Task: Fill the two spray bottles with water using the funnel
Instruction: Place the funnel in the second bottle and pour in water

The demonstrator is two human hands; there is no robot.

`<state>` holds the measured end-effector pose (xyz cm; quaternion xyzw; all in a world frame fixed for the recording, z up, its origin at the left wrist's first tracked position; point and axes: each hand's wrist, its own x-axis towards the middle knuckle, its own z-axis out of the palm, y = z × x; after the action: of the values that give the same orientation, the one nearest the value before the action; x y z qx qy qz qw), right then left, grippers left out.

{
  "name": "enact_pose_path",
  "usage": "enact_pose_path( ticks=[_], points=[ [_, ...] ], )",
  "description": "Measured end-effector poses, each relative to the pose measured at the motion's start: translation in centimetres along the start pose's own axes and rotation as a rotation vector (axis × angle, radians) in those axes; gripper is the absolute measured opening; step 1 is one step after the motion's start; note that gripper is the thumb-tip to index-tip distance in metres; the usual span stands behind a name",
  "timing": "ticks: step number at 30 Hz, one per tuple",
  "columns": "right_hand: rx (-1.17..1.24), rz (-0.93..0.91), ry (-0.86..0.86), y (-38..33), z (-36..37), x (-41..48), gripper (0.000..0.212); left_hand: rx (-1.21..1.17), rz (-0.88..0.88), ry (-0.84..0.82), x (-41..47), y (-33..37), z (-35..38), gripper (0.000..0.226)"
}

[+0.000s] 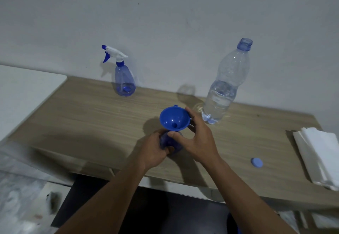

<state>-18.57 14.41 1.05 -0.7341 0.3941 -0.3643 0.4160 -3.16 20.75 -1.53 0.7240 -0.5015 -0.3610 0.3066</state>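
Observation:
A blue funnel (173, 117) sits in the neck of a blue-tinted spray bottle (173, 143) with no trigger head, near the table's middle. My left hand (155, 150) wraps around that bottle's body. My right hand (197, 138) pinches the funnel at its rim and stem. A second spray bottle (124, 79) with a white and blue trigger head stands upright at the back by the wall, a little water in its base. A tall clear water bottle (225, 87), uncapped and roughly half full, stands upright to the right of the funnel.
The wooden table (91, 116) runs against a grey wall. A blue bottle cap (256, 162) lies at the right front. A stack of white paper towels (322, 154) rests at the right edge. A white surface (23, 87) adjoins on the left.

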Motion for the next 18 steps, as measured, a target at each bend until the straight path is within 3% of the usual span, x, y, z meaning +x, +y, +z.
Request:
enact_pose_path(
  ticks=[7, 13, 18],
  points=[
    [-0.100, 0.060, -0.010, -0.9, -0.4, 0.1, 0.082, 0.006, 0.008, 0.018, -0.5, 0.7, 0.2, 0.050],
    [-0.126, 0.083, -0.008, -1.8, -0.5, -0.1, 0.059, 0.016, 0.005, 0.027, -1.0, 1.1, 0.0, 0.048],
    [-0.149, 0.070, -0.029, -2.3, -0.6, -0.1, 0.076, -0.018, -0.023, 0.036, -1.6, 1.3, 0.0, 0.049]
  ],
)
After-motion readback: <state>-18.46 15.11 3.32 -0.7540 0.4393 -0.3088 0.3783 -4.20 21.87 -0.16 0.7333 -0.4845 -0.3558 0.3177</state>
